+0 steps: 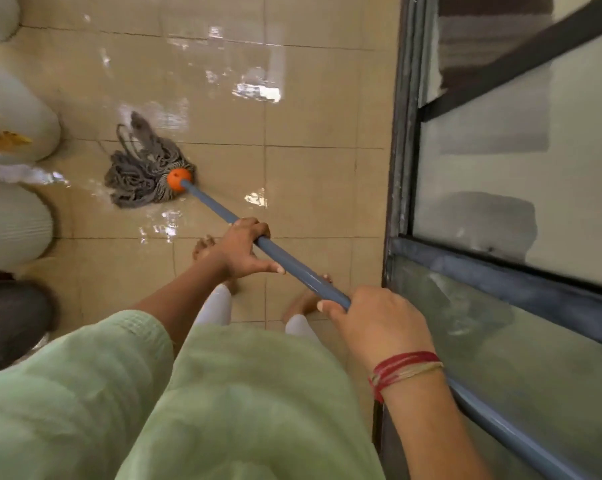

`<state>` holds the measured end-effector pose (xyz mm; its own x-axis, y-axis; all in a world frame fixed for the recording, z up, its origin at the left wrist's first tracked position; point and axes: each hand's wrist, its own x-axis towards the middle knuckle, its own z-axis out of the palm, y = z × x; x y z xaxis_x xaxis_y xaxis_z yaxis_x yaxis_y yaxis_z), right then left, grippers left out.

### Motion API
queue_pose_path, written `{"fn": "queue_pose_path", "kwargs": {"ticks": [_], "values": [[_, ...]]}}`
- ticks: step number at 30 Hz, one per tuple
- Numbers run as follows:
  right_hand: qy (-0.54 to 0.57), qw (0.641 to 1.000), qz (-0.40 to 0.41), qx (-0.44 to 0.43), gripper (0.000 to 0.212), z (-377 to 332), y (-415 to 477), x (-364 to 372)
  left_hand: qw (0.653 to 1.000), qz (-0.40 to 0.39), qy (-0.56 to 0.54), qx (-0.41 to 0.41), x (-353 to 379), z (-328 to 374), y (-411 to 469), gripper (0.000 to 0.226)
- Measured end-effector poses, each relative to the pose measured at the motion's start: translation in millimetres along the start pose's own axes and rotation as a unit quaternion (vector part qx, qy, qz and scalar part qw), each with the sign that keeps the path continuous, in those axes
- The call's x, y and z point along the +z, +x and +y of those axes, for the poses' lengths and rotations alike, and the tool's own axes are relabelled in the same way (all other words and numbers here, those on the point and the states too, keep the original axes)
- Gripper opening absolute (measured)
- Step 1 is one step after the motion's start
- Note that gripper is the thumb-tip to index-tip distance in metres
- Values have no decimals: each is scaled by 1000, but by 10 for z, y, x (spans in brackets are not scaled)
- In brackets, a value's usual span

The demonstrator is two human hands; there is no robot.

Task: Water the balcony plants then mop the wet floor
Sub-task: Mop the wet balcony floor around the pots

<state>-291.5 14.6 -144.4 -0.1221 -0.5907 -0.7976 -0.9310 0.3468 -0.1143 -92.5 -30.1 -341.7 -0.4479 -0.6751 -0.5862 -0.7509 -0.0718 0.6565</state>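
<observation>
A mop with a grey string head (pixel 143 168), an orange socket (pixel 179 179) and a long blue-grey handle (pixel 292 261) lies slanted across the beige tiled floor (pixel 310 188). The strings spread on a wet patch near the pots at the left. My left hand (pixel 242 249) grips the handle about midway, fingers curled over it. My right hand (pixel 379 322), with red threads on the wrist, grips the handle higher up, closer to my body. Shiny puddles (pixel 258 91) glint on the tiles ahead and around the mop head.
White ribbed pots (pixel 18 116) and a dark pot (pixel 12 317) line the left edge. A sliding glass door with a dark frame (pixel 400 168) runs along the right. My bare feet (pixel 206 245) stand on the tiles below the handle.
</observation>
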Motion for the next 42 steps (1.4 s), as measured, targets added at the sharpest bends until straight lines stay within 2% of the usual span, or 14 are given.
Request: {"fn": "queue_pose_path", "kwargs": {"ticks": [5, 10, 12, 13, 15, 17, 18, 20, 23, 27, 31, 35, 39, 42], "values": [[10, 998, -12, 64, 50, 730, -345, -33, 997, -43, 16, 64, 472, 722, 289, 103], [12, 992, -3, 123, 51, 1301, -857, 211, 950, -249, 147, 117, 934, 1556, 396, 82], [-30, 980, 121, 156, 48, 1518, -1048, 535, 929, -298, 174, 136, 1205, 1764, 367, 75], [-5, 965, 176, 192, 20, 1555, -1152, 672, 920, -314, 183, 146, 1326, 1848, 346, 80], [96, 955, 146, 239, 55, 1653, -1302, 1016, 896, -351, 213, 169, 1468, 2020, 281, 89], [138, 938, 201, 247, 33, 1704, -1360, 1246, 871, -378, 254, 185, 1513, 2156, 262, 84], [172, 917, 215, 289, 62, 1695, -1359, 1196, 864, -381, 268, 192, 1508, 2197, 273, 82], [166, 937, 172, 256, 84, 1591, -1291, 1278, 856, -382, 284, 204, 1487, 2170, 314, 81], [101, 967, 58, 227, 63, 1454, -1130, 1276, 833, -362, 335, 250, 1444, 1939, 394, 91], [241, 926, -53, 285, 38, 1239, -745, 1335, 860, -298, 340, 235, 1252, 1522, 510, 94], [415, 879, -13, 234, 58, 1177, -111, 1220, 893, -229, 323, 215, 887, 1356, 872, 85], [524, 827, -30, 201, 53, 1245, 703, 808, 893, -154, 371, 203, 584, 1433, 1373, 78], [528, 834, -6, 160, 50, 1340, 1430, 297, 904, -92, 394, 137, 456, 1672, 1800, 82], [467, 869, 24, 161, 55, 1552, 1635, 234, 896, -93, 412, 140, 561, 1891, 1913, 90]]}}
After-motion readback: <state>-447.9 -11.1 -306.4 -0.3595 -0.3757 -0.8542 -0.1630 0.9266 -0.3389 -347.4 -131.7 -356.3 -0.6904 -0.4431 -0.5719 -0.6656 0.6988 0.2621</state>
